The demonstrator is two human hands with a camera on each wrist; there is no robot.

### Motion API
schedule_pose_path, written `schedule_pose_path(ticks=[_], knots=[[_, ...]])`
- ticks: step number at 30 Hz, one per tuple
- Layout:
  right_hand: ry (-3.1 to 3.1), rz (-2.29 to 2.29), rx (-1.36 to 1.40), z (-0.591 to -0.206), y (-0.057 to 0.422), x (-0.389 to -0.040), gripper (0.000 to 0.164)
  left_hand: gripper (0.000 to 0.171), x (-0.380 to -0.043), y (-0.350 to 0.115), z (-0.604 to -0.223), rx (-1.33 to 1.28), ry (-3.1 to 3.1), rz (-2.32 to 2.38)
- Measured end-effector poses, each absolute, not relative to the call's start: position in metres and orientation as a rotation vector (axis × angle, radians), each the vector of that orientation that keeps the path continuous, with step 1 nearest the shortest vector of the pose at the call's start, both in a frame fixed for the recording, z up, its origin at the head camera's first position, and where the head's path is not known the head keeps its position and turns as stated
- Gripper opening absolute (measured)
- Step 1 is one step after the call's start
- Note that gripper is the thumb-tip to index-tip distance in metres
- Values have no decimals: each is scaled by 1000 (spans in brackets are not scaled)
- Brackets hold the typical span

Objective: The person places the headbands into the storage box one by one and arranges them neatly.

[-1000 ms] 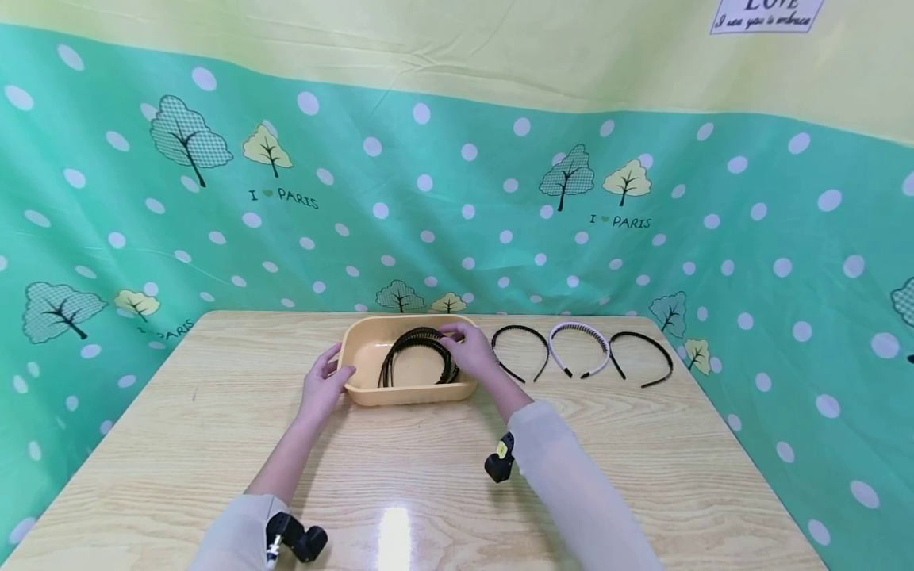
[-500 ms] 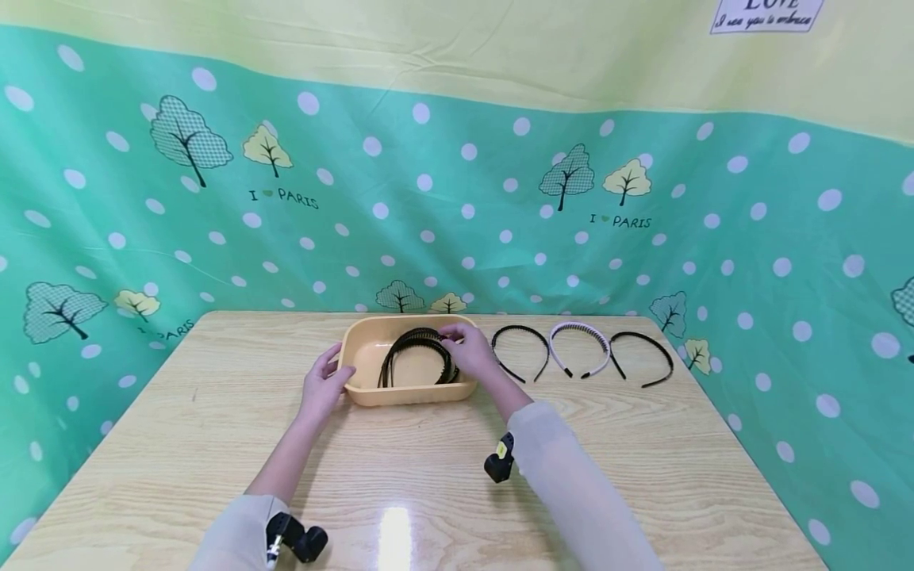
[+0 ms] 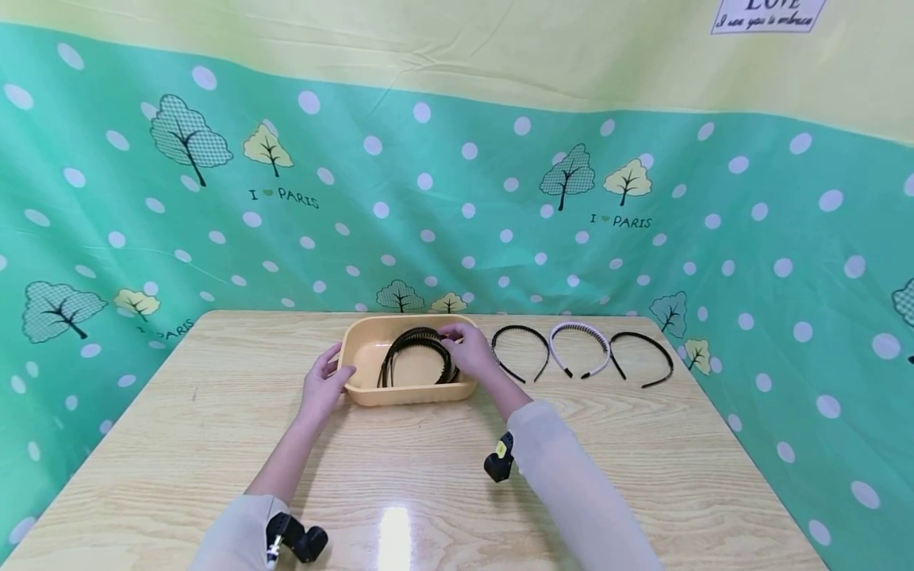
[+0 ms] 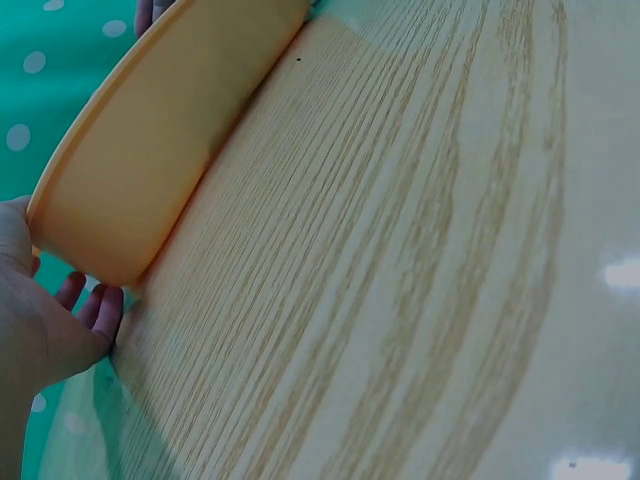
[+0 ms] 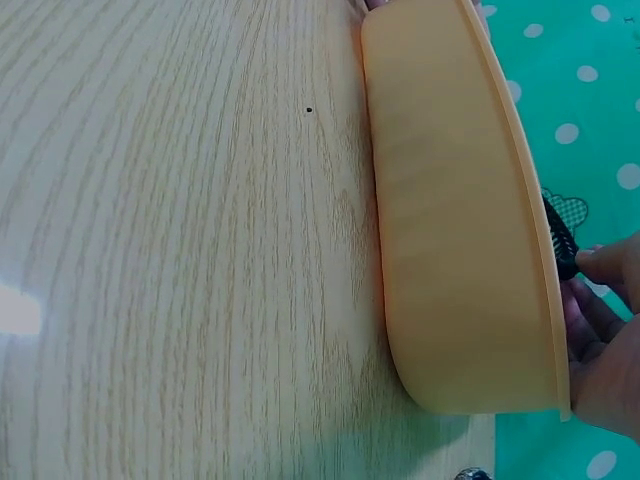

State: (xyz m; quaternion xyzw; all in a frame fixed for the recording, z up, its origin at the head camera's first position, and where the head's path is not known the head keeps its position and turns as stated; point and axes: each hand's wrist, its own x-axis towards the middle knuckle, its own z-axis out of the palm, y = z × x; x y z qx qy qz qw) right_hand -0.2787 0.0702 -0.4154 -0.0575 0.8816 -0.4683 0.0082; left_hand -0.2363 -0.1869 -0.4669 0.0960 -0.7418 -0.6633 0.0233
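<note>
A shallow peach plastic box [image 3: 414,396] stands on the table, holding several black headbands [image 3: 404,343] nested together at its right half. At the left end my left hand [image 3: 324,387] grips the box, thumb at the rim and fingers round the outer wall. My right hand [image 3: 469,351] reaches over the right end and pinches the headbands inside. In the right wrist view, thumb and fingers close on a toothed black headband [image 5: 562,242] just past the rim. How many bands are pinched is hidden. The left wrist view shows my left hand [image 4: 45,325] at the box corner.
Right of the box, a row of headbands lies on the wooden table [image 3: 400,468]: a thin black one [image 3: 520,327], a white one with dark teeth [image 3: 580,325], and another black one [image 3: 651,342]. A patterned green and yellow cloth [image 3: 443,198] hangs behind and at the sides.
</note>
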Motion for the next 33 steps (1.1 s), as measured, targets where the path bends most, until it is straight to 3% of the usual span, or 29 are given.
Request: schedule_pose_path(ticks=[33], knots=[[2802,-1533,-181,-400,90,-281,27,59,-236,-187,-468,296,-2281,-2071]])
